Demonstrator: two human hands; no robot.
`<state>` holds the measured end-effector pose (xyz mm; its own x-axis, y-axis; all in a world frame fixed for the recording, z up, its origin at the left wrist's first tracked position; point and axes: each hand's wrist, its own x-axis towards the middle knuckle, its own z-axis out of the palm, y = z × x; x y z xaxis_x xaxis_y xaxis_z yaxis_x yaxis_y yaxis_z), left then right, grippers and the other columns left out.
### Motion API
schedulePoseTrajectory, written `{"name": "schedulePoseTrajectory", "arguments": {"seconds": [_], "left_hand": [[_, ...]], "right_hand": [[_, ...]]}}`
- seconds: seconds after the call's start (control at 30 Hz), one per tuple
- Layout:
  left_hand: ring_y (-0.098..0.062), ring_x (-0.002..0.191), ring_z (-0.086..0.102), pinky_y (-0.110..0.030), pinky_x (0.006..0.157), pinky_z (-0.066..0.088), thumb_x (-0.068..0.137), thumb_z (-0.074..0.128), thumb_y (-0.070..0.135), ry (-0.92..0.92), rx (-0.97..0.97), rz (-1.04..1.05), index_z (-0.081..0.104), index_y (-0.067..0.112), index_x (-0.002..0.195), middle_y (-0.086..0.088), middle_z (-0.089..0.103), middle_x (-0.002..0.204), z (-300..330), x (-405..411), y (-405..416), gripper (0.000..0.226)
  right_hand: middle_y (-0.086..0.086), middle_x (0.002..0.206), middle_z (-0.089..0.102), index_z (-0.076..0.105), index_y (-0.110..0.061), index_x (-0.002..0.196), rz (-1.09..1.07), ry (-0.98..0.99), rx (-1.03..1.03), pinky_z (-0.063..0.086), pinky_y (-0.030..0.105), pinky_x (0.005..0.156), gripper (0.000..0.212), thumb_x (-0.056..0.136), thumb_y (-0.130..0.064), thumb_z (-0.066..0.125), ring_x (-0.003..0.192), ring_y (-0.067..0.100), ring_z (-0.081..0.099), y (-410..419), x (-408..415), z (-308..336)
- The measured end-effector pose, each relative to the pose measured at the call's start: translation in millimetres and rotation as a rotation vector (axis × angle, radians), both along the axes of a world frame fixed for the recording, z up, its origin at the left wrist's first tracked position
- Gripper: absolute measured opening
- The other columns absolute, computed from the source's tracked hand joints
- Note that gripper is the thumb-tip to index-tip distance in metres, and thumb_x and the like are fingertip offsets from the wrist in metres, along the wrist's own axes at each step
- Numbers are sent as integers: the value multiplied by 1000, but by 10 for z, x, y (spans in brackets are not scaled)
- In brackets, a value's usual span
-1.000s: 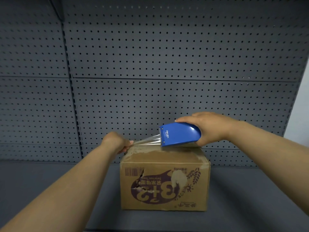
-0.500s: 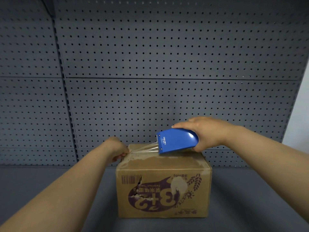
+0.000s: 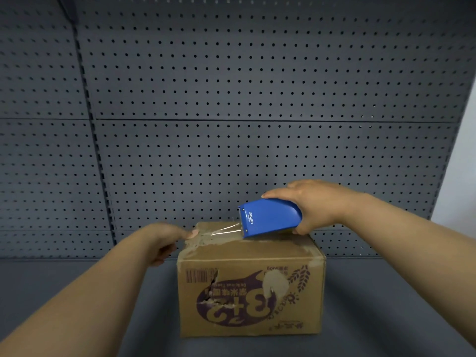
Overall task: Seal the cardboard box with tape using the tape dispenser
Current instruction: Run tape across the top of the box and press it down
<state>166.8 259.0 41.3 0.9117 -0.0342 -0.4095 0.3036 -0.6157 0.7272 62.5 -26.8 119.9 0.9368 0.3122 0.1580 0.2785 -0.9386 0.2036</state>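
Count: one box (image 3: 251,292), one dispenser (image 3: 270,219), two hands.
Box: sitting closed on the grey shelf (image 3: 386,305), near its back edge, print upside down, front panel torn.
Dispenser: blue, tilting over the box top's right half, mouth facing left.
Tape (image 3: 226,230): clear strip running from the mouth down to the top's left edge.
Right hand (image 3: 316,204): wrapping the dispenser's rear.
Left hand (image 3: 167,239): fingers curled, thumb pressing the tape end at the box's top left edge.
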Motion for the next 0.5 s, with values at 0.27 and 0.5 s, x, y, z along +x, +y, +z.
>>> {"name": "schedulePoseTrajectory", "arguments": {"seconds": [0.27, 0.5], "left_hand": [[-18, 65, 46, -30, 64, 33, 84, 56, 51, 175, -369, 68, 52, 13, 80, -3, 52, 68, -268, 65, -65, 39], [-18, 49, 44, -25, 53, 32, 92, 36, 20, 171, -490, 170, 47, 14, 59, -2, 47, 51, -361, 12, -76, 35]], "right_hand": [[-10, 107, 46, 21, -48, 136, -6, 8, -1, 46, 36, 82, 86, 67, -38, 72, 102, 15, 46, 26, -26, -5], [-12, 98, 37, 19, -47, 137, -14, -3, -9, 37, 28, 72, 86, 69, -39, 71, 94, 11, 38, 45, -69, 2]]}}
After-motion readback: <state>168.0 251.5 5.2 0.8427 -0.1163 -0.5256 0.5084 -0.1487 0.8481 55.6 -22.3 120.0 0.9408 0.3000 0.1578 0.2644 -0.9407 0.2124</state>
